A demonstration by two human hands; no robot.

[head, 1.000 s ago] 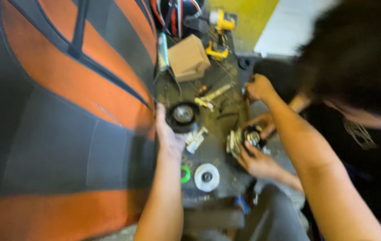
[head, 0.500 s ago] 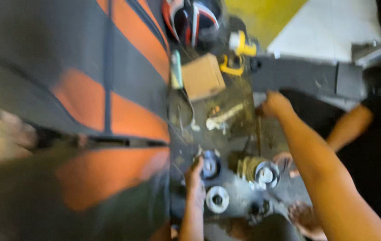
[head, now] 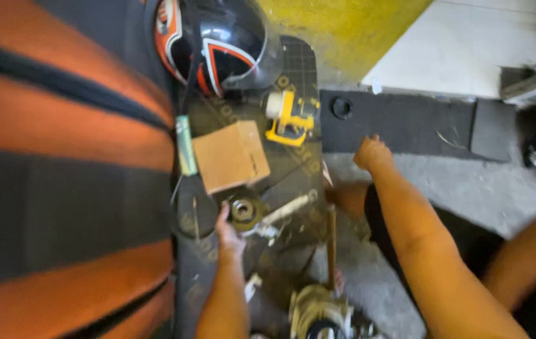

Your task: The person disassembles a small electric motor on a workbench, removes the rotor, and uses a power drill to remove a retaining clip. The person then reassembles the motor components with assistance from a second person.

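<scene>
My left hand (head: 227, 233) reaches up over a dark gridded mat (head: 299, 63), fingers curled around the left side of a round metal part (head: 243, 210) with a hole in its middle. A pale rod-shaped piece (head: 287, 207) lies just right of that part. My right hand (head: 371, 152) is closed in a loose fist at the mat's right edge, beside a dark floor panel (head: 406, 122); I see nothing in it.
A cardboard box (head: 230, 156), a green tube (head: 185, 144), a yellow power tool (head: 290, 116) and a black-and-orange helmet (head: 218, 37) lie further up. An orange-and-dark striped surface (head: 61, 188) fills the left. A metal assembly (head: 318, 311) sits below. Another person's limb (head: 522, 257) is at right.
The view has swung up and left and come closer. My left hand has moved up the mat with the round part. The other person has mostly left the view.
</scene>
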